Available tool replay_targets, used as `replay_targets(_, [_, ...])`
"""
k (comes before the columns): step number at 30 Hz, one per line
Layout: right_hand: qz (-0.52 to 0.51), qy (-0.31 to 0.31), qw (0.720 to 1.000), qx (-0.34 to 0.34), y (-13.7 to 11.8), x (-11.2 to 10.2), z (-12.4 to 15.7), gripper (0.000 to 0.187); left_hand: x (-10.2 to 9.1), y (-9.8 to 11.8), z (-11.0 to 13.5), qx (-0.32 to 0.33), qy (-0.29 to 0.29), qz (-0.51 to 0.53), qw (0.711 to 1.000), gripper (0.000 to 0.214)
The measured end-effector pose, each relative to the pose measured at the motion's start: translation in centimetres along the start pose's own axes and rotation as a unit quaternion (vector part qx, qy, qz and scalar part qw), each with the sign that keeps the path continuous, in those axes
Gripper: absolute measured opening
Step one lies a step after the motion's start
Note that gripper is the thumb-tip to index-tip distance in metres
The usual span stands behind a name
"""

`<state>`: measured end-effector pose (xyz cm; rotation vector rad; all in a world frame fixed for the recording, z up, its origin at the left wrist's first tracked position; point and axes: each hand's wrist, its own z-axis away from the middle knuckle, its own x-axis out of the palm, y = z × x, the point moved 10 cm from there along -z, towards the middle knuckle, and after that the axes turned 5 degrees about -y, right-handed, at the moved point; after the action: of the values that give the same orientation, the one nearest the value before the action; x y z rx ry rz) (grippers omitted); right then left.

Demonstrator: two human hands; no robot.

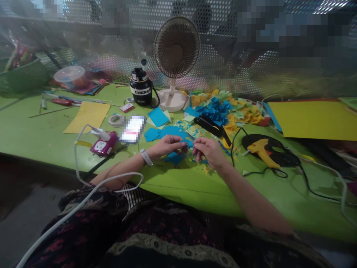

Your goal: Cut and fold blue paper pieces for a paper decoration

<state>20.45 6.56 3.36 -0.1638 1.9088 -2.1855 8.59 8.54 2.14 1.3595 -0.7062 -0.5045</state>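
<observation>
Between my two hands is a small piece of blue paper [188, 143], its exact shape too small to make out. The fingers of my left hand [170, 145] pinch it from the left, thumb and forefinger pressed together. My right hand [208, 152] grips its right edge with closed fingertips. Flat blue paper pieces [174, 131] lie just beyond, and another blue piece [174, 158] is partly hidden under my left hand. Small blue, green and yellow scraps [192, 128] are scattered around both hands.
Behind stand a fan [177, 48] and a black bottle [141, 89]. A pile of folded paper pieces [214, 109], a black stapler-like tool [209, 125] and a yellow glue gun [262, 152] lie rightward. Leftward are a phone [133, 128], tape roll [116, 120] and purple power socket [104, 144] with cables.
</observation>
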Motion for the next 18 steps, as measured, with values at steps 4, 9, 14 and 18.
replay_targets(4, [0.040,-0.022,0.998,-0.039,-0.9,1.0,0.2,0.035,0.4,-0.1,-0.2,0.009,-0.023,-0.021,0.999,0.044])
replay_targets(9, [0.051,-0.011,0.996,-0.068,-1.6,0.8,0.3,0.047,0.1,0.7,0.0,0.016,-0.036,-0.012,0.999,0.041])
replay_targets(14, [0.019,0.024,0.998,-0.060,-1.6,-0.6,0.3,0.053,-1.4,2.7,0.3,0.069,0.011,-0.037,0.997,0.034])
replay_targets(18, [0.047,-0.014,0.997,-0.059,-1.6,0.7,0.4,0.053,-0.3,2.1,0.2,0.054,-0.035,-0.098,0.993,0.031])
